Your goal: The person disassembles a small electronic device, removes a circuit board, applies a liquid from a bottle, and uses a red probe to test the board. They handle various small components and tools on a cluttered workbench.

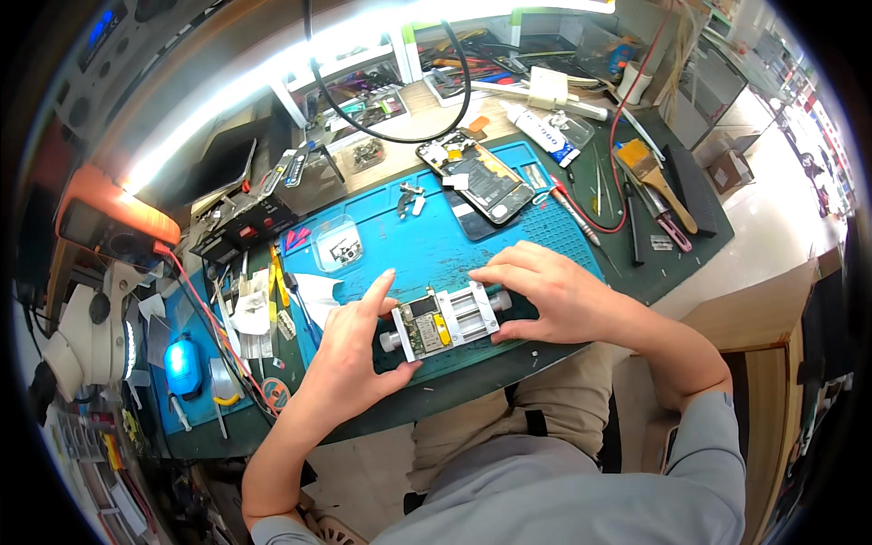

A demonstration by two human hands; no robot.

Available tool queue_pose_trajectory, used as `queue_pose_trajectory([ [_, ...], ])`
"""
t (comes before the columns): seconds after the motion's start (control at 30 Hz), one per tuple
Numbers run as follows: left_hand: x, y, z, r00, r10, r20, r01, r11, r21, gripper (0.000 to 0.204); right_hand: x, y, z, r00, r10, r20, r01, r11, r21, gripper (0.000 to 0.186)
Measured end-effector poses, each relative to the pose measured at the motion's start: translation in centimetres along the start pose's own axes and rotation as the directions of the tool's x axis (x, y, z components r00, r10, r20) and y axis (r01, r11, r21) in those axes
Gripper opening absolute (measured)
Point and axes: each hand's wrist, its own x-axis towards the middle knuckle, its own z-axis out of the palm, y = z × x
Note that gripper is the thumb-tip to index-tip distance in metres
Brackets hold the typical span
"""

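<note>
Near the front edge of the blue work mat [377, 218] is a silver metal circuit board holder [470, 313] with a knob at either end. A small circuit board [425, 327] with a yellow patch sits at its left part. My left hand [350, 359] is closed round the holder's left end, thumb at the near side and index finger raised. The right end is between the thumb and fingers of my right hand [554, 292]. Farther back lies an opened phone [486, 182] with its battery showing, and a clear dish [337, 243] of small parts is at the left.
An orange multimeter [118, 218] with red leads stands at the left, near a blue bottle-like object [183, 367]. At right are a brush [658, 182], a white-and-blue tube [543, 132] and several slim tools. A black cable loop [392, 141] hangs over the back. A cardboard box [754, 309] stands right of the table.
</note>
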Motion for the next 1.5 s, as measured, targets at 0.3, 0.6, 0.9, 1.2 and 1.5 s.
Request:
queue_pose_trajectory([
  [0.3, 1.1, -1.8, -1.1, 0.999, -0.044, 0.026, 0.045, 0.998, -0.050, 0.115, 5.7, 0.9, -4.1, 0.959, 0.089, 0.268, -0.056, 0.990, -0.126, 0.057],
  [0.6, 0.3, -3.0, -1.6, 0.991, 0.082, -0.103, -0.085, 0.996, -0.022, 0.114, 7.6, 1.8, -1.7, 0.963, 0.028, -0.268, -0.043, 0.998, -0.052, 0.011],
  [0.9, -0.2, -3.1, 0.0, 0.987, 0.105, -0.120, -0.104, 0.994, 0.013, 0.118, 7.1, 1.9, -0.4, 0.931, -0.006, -0.364, -0.033, 0.994, -0.102, 0.007],
  [1.2, -0.1, -2.9, 0.7, 0.978, 0.087, -0.187, -0.086, 0.996, 0.015, 0.108, 6.9, 2.2, 0.1, 0.925, -0.008, -0.380, -0.039, 0.992, -0.117, 0.009],
  [1.5, -0.4, -3.0, 0.9, 0.983, 0.055, -0.177, -0.059, 0.998, -0.016, 0.110, 6.9, 2.4, 0.1, 0.911, 0.023, -0.411, -0.071, 0.992, -0.103, 0.011],
])
